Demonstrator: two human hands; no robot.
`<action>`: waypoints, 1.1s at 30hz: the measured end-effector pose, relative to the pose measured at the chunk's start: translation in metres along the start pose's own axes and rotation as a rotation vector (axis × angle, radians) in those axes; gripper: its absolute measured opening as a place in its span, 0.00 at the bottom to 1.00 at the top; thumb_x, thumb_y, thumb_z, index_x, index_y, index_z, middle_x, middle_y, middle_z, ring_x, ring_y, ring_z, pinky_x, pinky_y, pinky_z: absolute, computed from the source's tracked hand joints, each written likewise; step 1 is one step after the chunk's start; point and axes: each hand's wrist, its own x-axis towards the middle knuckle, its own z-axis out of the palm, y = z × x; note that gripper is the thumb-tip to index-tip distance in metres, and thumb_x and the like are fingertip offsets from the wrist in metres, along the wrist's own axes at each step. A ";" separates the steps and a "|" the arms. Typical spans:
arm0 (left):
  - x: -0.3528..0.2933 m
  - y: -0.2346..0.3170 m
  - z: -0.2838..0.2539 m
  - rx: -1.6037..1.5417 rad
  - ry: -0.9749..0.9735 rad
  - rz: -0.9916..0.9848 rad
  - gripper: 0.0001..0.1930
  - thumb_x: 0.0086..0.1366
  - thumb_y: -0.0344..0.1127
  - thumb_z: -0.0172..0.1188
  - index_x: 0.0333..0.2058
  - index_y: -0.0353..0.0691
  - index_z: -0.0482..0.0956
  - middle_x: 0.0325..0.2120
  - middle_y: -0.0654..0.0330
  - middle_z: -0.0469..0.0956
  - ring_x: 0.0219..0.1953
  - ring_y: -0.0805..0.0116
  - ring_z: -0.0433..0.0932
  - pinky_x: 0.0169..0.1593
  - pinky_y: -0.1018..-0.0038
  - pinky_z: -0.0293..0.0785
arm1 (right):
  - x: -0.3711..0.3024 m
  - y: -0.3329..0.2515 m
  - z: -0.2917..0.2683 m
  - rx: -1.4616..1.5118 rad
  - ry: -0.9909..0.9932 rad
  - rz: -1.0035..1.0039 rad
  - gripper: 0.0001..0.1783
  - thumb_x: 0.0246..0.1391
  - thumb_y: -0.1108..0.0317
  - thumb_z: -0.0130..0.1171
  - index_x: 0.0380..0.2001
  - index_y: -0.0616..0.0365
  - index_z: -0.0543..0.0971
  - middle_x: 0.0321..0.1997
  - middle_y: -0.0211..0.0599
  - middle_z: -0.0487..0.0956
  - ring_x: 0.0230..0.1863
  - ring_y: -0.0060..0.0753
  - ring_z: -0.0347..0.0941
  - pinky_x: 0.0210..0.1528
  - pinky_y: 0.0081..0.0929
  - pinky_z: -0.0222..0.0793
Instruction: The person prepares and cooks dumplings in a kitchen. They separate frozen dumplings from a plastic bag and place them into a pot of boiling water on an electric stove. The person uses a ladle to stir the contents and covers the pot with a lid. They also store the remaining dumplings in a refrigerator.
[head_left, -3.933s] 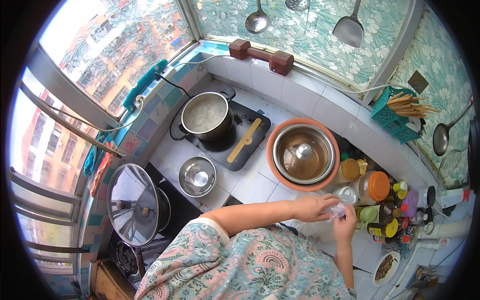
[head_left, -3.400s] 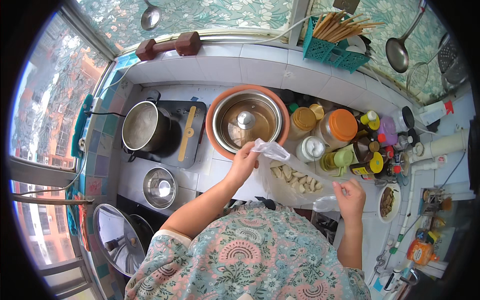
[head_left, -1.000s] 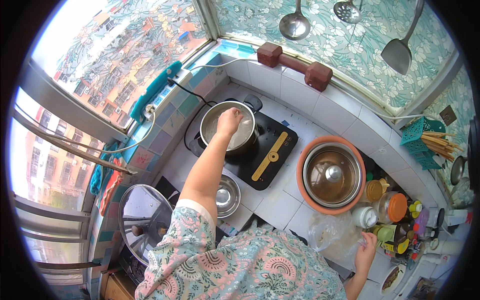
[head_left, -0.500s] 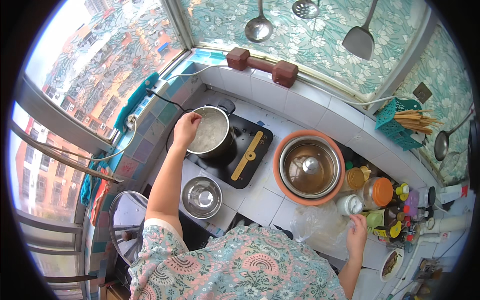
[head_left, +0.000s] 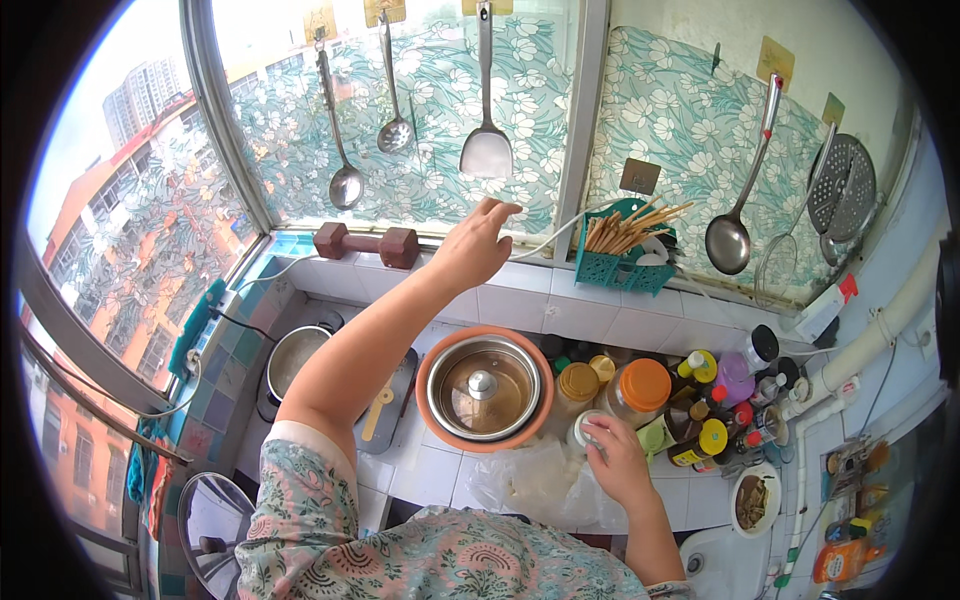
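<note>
Stretched forward in front of the window, my left hand point(head_left: 480, 245) holds nothing, its fingers loosely apart below the hanging spatula point(head_left: 487, 150). My right hand point(head_left: 620, 458) grips the top of a small white jar point(head_left: 578, 432), its fingers partly covering it. A clear plastic bag point(head_left: 525, 484) lies beside that jar. Behind my left forearm, a pot of cloudy liquid point(head_left: 292, 360) sits at the left; the forearm hides part of the cooktop point(head_left: 385, 415). In the middle, a steel pot with a glass lid point(head_left: 482, 385) stands inside an orange-brown basin point(head_left: 428, 425).
Jars and bottles crowd the right side, including an orange-lidded jar point(head_left: 640, 388). A teal basket of chopsticks point(head_left: 620, 270) sits on the ledge, with a dumbbell point(head_left: 365, 245) farther left. Ladles and skimmers hang above. A white bowl point(head_left: 742, 520) stands near the sink point(head_left: 720, 560).
My left hand has left the pot and moved up and right toward the window. My right hand has closed on the white jar. The view has turned to the right.
</note>
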 end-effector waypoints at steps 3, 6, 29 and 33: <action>0.053 -0.052 -0.004 0.049 0.249 -0.203 0.25 0.58 0.35 0.59 0.54 0.38 0.65 0.52 0.48 0.66 0.54 0.47 0.68 0.55 0.62 0.67 | -0.024 0.008 -0.011 0.016 0.007 0.034 0.15 0.46 0.75 0.58 0.41 0.59 0.78 0.47 0.37 0.74 0.50 0.43 0.70 0.53 0.35 0.66; 0.116 -0.074 -0.023 0.007 0.449 -0.241 0.30 0.58 0.41 0.61 0.56 0.34 0.63 0.54 0.47 0.67 0.56 0.52 0.68 0.55 0.64 0.68 | -0.040 0.011 -0.027 -0.003 0.030 0.101 0.16 0.45 0.75 0.58 0.41 0.58 0.79 0.47 0.37 0.75 0.50 0.43 0.70 0.53 0.36 0.66; 0.153 -0.045 -0.060 -0.809 0.366 -0.459 0.11 0.67 0.39 0.53 0.40 0.37 0.70 0.19 0.66 0.69 0.19 0.77 0.67 0.22 0.79 0.65 | -0.073 0.001 -0.036 -0.003 0.159 0.201 0.17 0.44 0.75 0.58 0.41 0.57 0.79 0.46 0.38 0.75 0.49 0.44 0.71 0.52 0.36 0.67; 0.146 -0.028 -0.105 -0.921 0.340 -0.421 0.12 0.68 0.38 0.52 0.42 0.36 0.74 0.19 0.69 0.66 0.18 0.80 0.61 0.24 0.80 0.62 | -0.060 -0.005 -0.038 0.036 0.140 0.136 0.16 0.45 0.76 0.58 0.41 0.57 0.79 0.46 0.38 0.75 0.48 0.43 0.72 0.51 0.33 0.68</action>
